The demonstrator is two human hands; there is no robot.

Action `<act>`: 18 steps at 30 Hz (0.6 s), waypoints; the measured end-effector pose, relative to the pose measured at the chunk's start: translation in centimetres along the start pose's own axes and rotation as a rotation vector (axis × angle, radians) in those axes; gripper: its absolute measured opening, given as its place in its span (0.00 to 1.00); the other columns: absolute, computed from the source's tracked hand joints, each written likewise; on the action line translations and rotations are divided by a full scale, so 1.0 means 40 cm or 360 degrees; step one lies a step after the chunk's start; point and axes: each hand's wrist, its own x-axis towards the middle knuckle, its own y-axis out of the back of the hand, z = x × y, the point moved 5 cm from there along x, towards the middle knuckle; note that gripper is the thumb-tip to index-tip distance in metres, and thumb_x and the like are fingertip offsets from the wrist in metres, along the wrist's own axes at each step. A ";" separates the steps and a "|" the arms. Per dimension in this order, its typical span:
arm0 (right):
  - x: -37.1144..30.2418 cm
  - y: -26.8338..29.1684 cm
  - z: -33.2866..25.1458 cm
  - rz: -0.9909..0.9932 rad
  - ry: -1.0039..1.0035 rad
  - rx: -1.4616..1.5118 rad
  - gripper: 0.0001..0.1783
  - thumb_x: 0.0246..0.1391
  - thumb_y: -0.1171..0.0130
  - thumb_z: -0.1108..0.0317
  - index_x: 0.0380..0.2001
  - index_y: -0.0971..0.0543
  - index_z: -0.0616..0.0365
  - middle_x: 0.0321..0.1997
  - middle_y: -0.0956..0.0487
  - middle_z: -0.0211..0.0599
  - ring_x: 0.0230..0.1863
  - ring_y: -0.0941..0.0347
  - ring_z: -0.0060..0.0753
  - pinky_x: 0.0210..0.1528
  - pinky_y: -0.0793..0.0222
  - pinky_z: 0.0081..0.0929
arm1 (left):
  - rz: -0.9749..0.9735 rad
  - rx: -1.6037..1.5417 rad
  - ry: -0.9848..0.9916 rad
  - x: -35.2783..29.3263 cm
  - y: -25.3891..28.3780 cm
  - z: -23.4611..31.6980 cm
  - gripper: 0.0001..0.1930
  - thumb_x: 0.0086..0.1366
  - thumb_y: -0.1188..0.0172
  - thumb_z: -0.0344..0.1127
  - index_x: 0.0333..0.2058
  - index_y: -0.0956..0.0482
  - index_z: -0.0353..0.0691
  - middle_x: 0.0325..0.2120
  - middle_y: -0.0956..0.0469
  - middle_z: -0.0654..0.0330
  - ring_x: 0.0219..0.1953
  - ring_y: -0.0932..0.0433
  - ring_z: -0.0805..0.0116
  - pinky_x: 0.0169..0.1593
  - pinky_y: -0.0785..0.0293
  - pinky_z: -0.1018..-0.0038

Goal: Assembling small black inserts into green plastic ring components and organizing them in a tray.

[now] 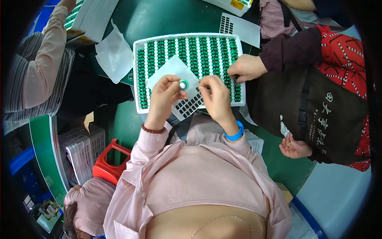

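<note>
Between the fingertips of my left hand [166, 93] is a small round part [183, 84], green with a pale centre. My right hand [215, 95] is pinched closed close to the right of it, near the edge of a white sheet with black rectangular stickers [189, 105]. Whatever its fingertips hold is too small to make out. Both hands are over the near side of a white tray [139, 106], which is filled with rows of green parts [182, 49]. The sticker sheet lies across the tray's near middle, partly under my hands.
A co-worker's hand [247, 67] reaches onto the tray's right edge; their other hand [295, 147] is lower right. Another sticker sheet [246, 31] and a blank white sheet [114, 53] lie on the green table [139, 16]. A red stool [104, 169] and plastic crates [81, 153] stand at left.
</note>
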 end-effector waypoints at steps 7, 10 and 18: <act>-0.045 -0.056 0.026 0.0043 -0.0609 0.0933 0.03 0.60 0.42 0.79 0.37 0.24 0.63 0.47 0.24 0.37 0.33 0.30 0.14 0.32 0.32 0.13 | 0.0069 0.0206 -0.0141 -0.030 -0.047 -0.040 0.11 0.73 0.47 0.28 0.48 0.22 0.29 0.36 0.18 0.55 0.33 0.16 0.70 0.39 0.16 0.76; -0.055 -0.071 0.048 0.0100 -0.0763 0.1141 0.05 0.61 0.42 0.78 0.40 0.23 0.64 0.38 0.22 0.30 0.29 0.31 0.12 0.30 0.35 0.11 | 0.0079 0.0200 -0.0169 -0.033 -0.051 -0.046 0.10 0.72 0.47 0.27 0.47 0.22 0.26 0.37 0.17 0.55 0.34 0.16 0.70 0.39 0.16 0.77; -0.058 -0.073 0.067 0.0144 -0.0715 0.1047 0.03 0.59 0.40 0.78 0.36 0.23 0.64 0.34 0.22 0.28 0.32 0.30 0.14 0.31 0.35 0.14 | 0.0070 0.0227 -0.0249 -0.033 -0.050 -0.053 0.09 0.71 0.46 0.25 0.44 0.22 0.26 0.35 0.18 0.54 0.33 0.16 0.69 0.39 0.15 0.76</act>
